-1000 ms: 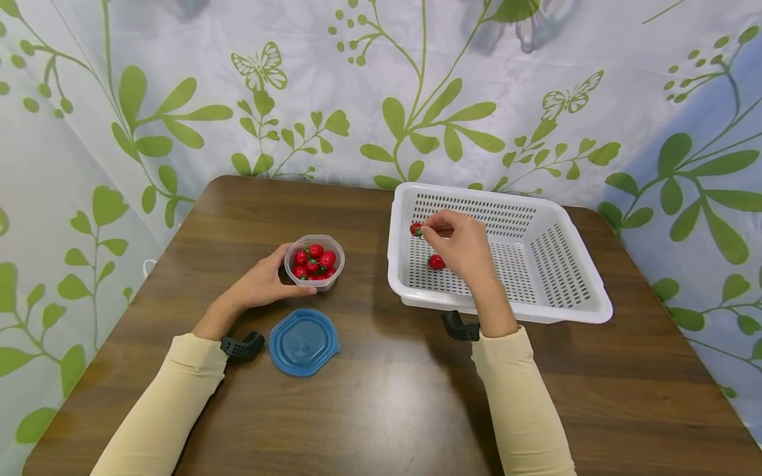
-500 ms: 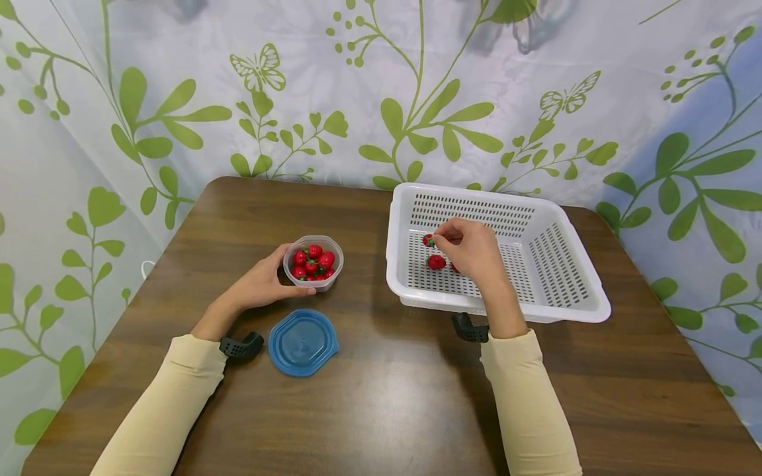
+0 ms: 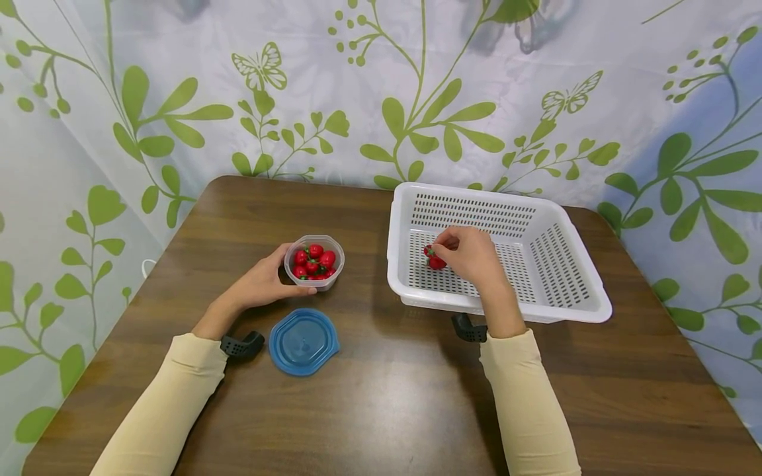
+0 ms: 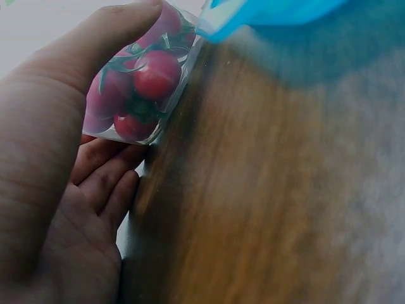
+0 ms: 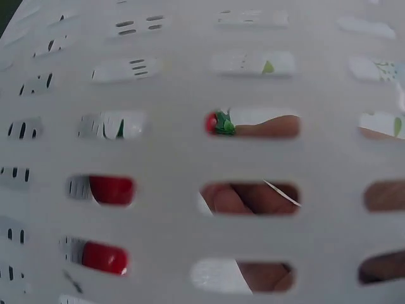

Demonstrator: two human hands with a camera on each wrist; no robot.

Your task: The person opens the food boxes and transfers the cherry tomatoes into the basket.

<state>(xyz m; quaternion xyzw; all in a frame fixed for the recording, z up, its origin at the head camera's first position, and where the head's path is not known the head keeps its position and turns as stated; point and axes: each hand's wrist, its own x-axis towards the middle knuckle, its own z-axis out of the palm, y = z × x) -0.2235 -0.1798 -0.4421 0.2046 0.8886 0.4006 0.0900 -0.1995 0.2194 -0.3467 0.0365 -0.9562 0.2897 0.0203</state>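
Note:
My left hand (image 3: 258,283) holds a small clear plastic food container (image 3: 330,281) on the table, thumb on the near side. Several red cherry tomatoes (image 3: 327,258) with green stems fill it; the left wrist view shows these tomatoes (image 4: 156,75) through its wall. Inside a white slotted basket (image 3: 589,312), my right hand (image 3: 473,254) pinches a cherry tomato (image 3: 428,250) by its green top. Just below it another cherry tomato (image 3: 437,263) lies on the basket floor. Through the slots the right wrist view shows the green top (image 5: 223,123) and red tomatoes (image 5: 112,190).
A blue plastic lid (image 3: 303,342) lies on the brown wooden table (image 3: 369,396), just in front of the container. The basket stands at the back right, close to a leaf-patterned curtain (image 3: 357,79). Black wrist devices (image 3: 242,346) sit at both cuffs.
My right hand has moved right and nearer with its tomato, from the basket's left side down beside the lying tomato. My left hand and the container have stayed put.

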